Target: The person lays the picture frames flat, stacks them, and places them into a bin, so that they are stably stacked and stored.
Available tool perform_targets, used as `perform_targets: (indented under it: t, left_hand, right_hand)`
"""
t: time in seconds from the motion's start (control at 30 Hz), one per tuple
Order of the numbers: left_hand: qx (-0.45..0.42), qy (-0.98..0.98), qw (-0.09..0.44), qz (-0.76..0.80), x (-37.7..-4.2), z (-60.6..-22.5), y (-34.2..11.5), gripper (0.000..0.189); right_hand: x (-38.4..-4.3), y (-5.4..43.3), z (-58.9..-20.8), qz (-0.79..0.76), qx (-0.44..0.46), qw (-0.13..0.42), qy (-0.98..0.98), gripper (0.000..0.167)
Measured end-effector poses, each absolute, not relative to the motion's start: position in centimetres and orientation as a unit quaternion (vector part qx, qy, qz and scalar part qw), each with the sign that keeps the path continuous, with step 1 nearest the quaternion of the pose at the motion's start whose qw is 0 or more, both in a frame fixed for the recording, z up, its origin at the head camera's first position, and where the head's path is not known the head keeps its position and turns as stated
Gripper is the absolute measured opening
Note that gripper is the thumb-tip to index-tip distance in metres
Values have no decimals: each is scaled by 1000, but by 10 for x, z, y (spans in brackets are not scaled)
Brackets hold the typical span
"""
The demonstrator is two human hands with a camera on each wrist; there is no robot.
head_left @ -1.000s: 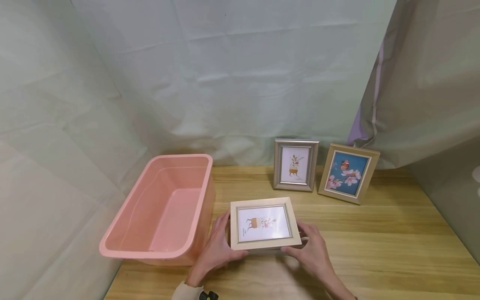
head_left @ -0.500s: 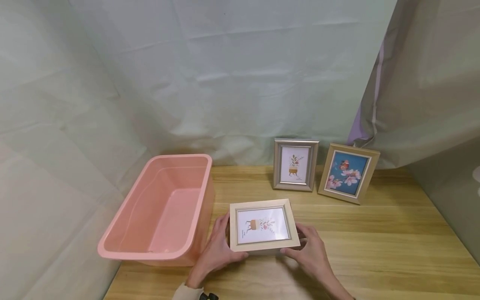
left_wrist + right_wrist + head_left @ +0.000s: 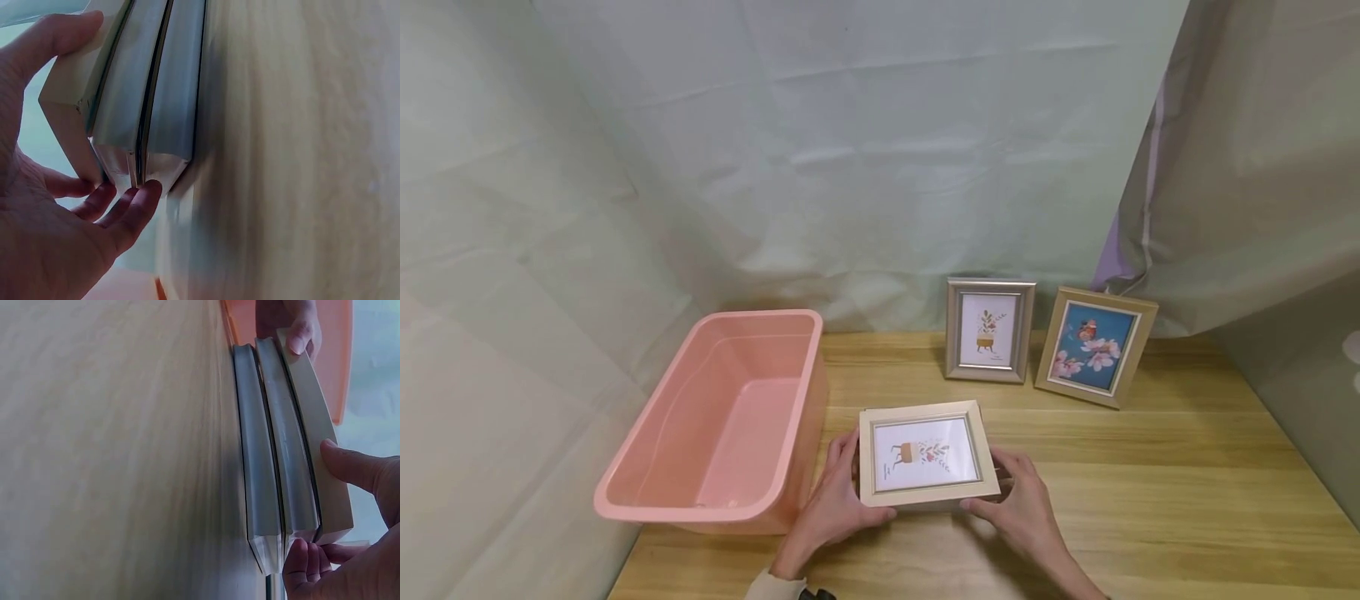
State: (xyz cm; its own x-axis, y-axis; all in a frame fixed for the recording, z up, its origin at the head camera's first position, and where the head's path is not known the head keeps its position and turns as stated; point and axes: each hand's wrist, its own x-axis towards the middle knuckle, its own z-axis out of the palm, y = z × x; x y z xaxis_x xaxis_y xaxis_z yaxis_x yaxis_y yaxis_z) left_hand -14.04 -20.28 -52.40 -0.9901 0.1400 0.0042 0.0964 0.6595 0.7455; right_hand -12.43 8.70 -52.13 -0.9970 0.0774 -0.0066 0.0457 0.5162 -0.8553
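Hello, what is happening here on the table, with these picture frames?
A person grips a stack of picture frames with both hands: the left hand on its left side, the right hand on its right. The wrist views show three frames stacked flat on the wooden table. A pink plastic bin sits just to the left, apparently empty. Two more frames stand upright at the back: a silver one and a gold one with blossoms.
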Motion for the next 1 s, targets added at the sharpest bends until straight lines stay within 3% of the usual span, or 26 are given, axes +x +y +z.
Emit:
perform_targets:
  t: [0.3,0.43,0.7,1.0]
  left_hand:
    - [54,875,47,479,-138,-524,-204,133]
    - [44,866,47,496,-138,-525,-204,128]
    - [36,857,52,512,-136,-524,-205,126]
    - [35,857,56,511,-137,-529,-206,126]
  right_hand:
    - [-129,100,-512,518,-28,1,-855,88]
    - [-144,115,-494,518,-3,23,-855,82]
    - [-200,147,-453,441,107,145,-879,74]
    - [-270,170,-414,327,137,169,-920,76]
